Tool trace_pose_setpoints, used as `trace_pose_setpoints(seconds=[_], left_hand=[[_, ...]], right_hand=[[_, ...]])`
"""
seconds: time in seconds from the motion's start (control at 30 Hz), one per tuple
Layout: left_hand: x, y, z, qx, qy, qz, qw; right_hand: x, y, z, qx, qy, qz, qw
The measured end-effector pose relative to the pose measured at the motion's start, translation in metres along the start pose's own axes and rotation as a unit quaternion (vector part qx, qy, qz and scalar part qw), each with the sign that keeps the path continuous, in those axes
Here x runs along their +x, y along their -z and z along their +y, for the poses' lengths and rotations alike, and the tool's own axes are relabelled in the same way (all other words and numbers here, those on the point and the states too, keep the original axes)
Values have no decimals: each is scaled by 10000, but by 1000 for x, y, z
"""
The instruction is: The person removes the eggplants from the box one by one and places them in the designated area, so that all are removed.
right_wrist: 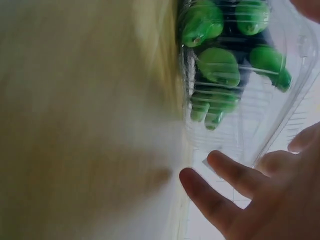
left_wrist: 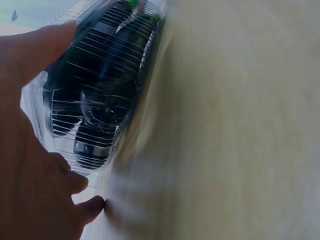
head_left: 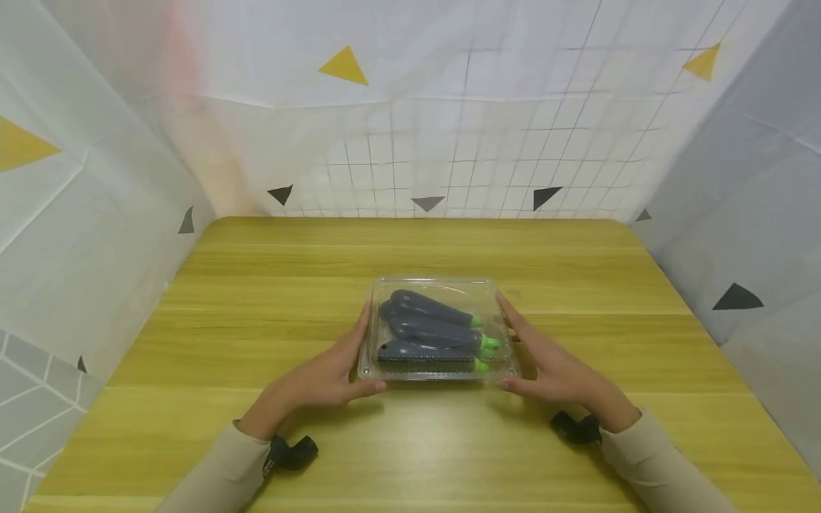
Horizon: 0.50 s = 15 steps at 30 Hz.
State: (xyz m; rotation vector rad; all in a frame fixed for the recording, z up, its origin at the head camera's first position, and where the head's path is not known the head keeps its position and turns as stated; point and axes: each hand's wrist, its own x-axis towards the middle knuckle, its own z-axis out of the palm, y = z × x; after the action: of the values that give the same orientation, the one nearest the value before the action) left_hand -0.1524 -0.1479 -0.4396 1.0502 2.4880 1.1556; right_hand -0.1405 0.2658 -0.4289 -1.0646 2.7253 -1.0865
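Near ctr. of the table (head_left: 436, 456), your L hand (head_left: 326, 374) & R hand (head_left: 564, 372) grip the clear box (head_left: 436, 282); uneven lift could tip it & slide the eggplants (head_left: 436, 330).

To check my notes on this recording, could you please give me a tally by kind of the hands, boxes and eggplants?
Left hand and right hand: 2
Clear box: 1
Eggplants: at least 4; they overlap, so the exact number is unclear
Total: at least 7
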Motion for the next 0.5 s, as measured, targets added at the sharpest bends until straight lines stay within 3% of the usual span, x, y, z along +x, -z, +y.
trace_pose_setpoints(seconds=[0.2, 0.43, 0.5], left_hand=[[-1, 1, -1, -47, -209, -157, 9996], [-4, 4, 1, -93, -59, -248, 9996], [-4, 4, 1, -78, -27, -255, 9996]], right_hand=[[-3, -1, 1, -176, -18, -131, 9998], [-4, -1, 1, -763, 97, 19, 9970], [-3, -1, 1, -716, 195, 32, 9972]])
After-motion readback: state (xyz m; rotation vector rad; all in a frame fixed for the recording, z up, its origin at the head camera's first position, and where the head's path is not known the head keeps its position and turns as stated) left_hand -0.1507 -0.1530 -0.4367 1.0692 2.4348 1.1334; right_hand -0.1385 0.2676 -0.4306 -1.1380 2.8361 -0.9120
